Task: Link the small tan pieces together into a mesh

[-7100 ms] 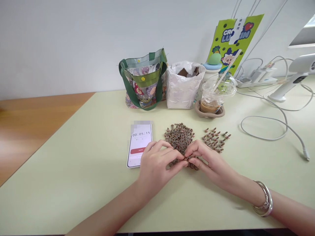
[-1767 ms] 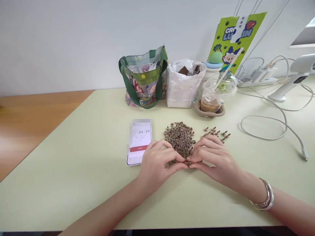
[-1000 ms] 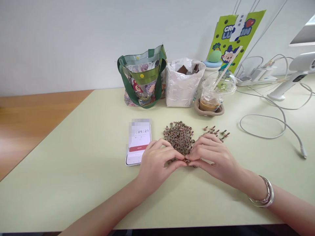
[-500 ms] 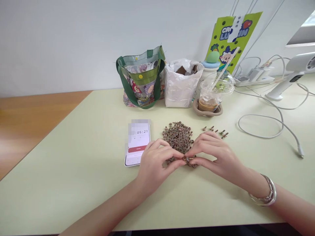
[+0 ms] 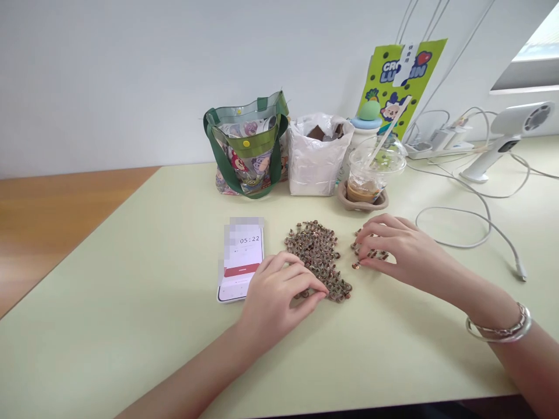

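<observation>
A pile of small brown metal screws point(image 5: 317, 247) lies mid-table. My left hand point(image 5: 283, 297) is at the pile's lower left, thumb and forefinger pinched together; what is between the tips, if anything, is too small to tell. My right hand point(image 5: 393, 250) is to the right of the pile, its thumb and finger closed on a small screw point(image 5: 356, 265). Beneath and beside the fingers of that hand lies a smaller group of screws point(image 5: 378, 255), partly hidden. A phone point(image 5: 241, 270) showing a timer lies left of the pile, near my left hand.
Along the wall stand a green-handled bag point(image 5: 248, 145), a white plastic bag point(image 5: 317, 166), a bottle point(image 5: 364, 125) and a plastic cup point(image 5: 367, 186) in a cardboard holder. A white cable point(image 5: 476, 212), a power strip point(image 5: 441, 148) and a small fan point(image 5: 502, 139) are at the right.
My right hand has moved right, away from my left hand, to the smaller group, carrying a screw. My left hand stays at the pile. The view has shifted slightly.
</observation>
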Demonstrator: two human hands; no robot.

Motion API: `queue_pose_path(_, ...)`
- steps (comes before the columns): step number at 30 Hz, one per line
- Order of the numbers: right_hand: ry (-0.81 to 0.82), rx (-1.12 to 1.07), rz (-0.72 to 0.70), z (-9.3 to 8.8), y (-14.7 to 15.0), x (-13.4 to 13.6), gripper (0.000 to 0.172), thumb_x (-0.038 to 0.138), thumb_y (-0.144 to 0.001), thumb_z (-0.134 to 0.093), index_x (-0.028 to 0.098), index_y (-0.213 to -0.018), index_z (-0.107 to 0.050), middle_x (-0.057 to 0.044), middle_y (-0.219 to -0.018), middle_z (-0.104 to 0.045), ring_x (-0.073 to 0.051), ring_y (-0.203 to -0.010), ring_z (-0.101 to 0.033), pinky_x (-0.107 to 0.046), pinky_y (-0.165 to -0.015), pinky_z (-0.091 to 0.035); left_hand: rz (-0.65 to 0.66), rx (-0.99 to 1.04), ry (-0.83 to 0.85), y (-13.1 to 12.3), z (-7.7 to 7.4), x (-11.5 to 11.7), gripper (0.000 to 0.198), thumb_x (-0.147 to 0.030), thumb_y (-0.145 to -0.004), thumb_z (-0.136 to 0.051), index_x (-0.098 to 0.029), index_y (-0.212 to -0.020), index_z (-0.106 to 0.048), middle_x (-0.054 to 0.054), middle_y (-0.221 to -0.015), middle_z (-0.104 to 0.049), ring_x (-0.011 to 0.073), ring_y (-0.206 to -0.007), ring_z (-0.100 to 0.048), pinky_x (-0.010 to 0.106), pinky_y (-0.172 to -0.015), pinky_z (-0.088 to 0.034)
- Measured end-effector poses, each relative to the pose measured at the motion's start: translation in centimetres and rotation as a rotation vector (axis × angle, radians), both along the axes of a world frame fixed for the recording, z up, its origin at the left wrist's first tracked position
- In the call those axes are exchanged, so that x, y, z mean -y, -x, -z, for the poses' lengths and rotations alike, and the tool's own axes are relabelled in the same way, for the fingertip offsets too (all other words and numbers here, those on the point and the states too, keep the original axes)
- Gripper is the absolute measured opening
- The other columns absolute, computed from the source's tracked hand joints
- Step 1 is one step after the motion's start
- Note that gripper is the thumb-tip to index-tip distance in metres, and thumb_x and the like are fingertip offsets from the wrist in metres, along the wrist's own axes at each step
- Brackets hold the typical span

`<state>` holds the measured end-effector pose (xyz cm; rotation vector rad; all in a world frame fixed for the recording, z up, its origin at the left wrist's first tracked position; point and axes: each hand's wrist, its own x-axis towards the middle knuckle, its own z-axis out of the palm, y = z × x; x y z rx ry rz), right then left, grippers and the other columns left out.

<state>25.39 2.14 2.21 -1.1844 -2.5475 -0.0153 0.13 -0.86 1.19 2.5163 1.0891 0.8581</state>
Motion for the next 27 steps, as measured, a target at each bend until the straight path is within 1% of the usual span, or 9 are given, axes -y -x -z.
queue_pose_path(3,0.016,0.051,0.039,0.2,-0.4,0.1,0.010,0.030,-0.080,-0.059,0.025,-0.072,-0.062,-0.001,-0.095,-0.064,-0.023,-0.100,-0.052,-0.041,-0.084,-0.040,0.018,-0.017,-0.024,0.0,-0.1,0.0,0.007,-0.023,-0.081,-0.060,-0.026,-0.077,-0.065,-0.009,-0.078,-0.069,0.0157,-0.086,-0.053,0.031,-0.078,-0.037)
queue_pose_path(6,0.004,0.060,0.032,0.2,-0.5,0.1,0.011,0.029,-0.080,-0.058,0.023,-0.071,-0.061,-0.002,-0.095,-0.064,-0.023,-0.100,-0.052,-0.042,-0.084,-0.040,0.033,-0.046,-0.048,-0.1,-0.2,0.1,0.009,-0.023,-0.081,-0.058,-0.026,-0.076,-0.064,-0.008,-0.077,-0.069,0.0154,-0.086,-0.053,0.031,-0.078,-0.037)
queue_pose_path(9,-0.022,0.054,0.024,0.3,-0.2,0.0,0.008,0.031,-0.080,-0.057,0.024,-0.077,-0.061,-0.003,-0.096,-0.064,-0.024,-0.101,-0.051,-0.042,-0.085,-0.039,0.033,-0.067,-0.074,-0.1,-0.2,0.2,0.009,-0.023,-0.081,-0.058,-0.026,-0.076,-0.064,-0.008,-0.076,-0.068,0.0144,-0.086,-0.054,0.030,-0.078,-0.038)
queue_pose_path(12,-0.089,0.026,0.048,0.7,0.6,-0.2,0.010,0.033,-0.082,-0.056,0.024,-0.085,-0.061,-0.004,-0.098,-0.063,-0.025,-0.103,-0.050,-0.043,-0.087,-0.038,0.025,-0.062,-0.092,-0.2,-0.2,0.2,0.009,-0.023,-0.082,-0.058,-0.026,-0.077,-0.064,-0.008,-0.076,-0.068,0.0136,-0.086,-0.054,0.029,-0.078,-0.038)
queue_pose_path(16,-0.152,0.008,0.086,1.8,2.2,-0.2,0.012,0.031,-0.082,-0.056,0.023,-0.090,-0.061,-0.005,-0.100,-0.063,-0.026,-0.106,-0.048,-0.045,-0.091,-0.035,0.028,-0.051,-0.093,-0.2,-0.2,0.2,0.009,-0.022,-0.082,-0.056,-0.026,-0.079,-0.064,-0.008,-0.077,-0.068,0.0138,-0.086,-0.054,0.030,-0.079,-0.037)
queue_pose_path(21,-0.127,0.034,0.144,2.5,3.5,0.1,0.008,0.029,-0.081,-0.057,0.021,-0.081,-0.061,-0.005,-0.100,-0.062,-0.027,-0.108,-0.047,-0.048,-0.094,-0.032,0.031,-0.047,-0.086,-0.1,-0.1,0.2,0.009,-0.022,-0.083,-0.056,-0.026,-0.079,-0.064,-0.009,-0.078,-0.068,0.0144,-0.087,-0.053,0.030,-0.080,-0.035)
queue_pose_path(27,-0.113,0.028,0.148,2.6,3.3,0.2,0.004,0.024,-0.080,-0.058,0.021,-0.079,-0.060,-0.004,-0.099,-0.063,-0.028,-0.107,-0.048,-0.051,-0.095,-0.029,0.016,-0.043,-0.099,-0.1,-0.1,0.2,0.010,-0.022,-0.082,-0.056,-0.026,-0.077,-0.063,-0.010,-0.076,-0.068,0.0143,-0.086,-0.053,0.030,-0.080,-0.034)
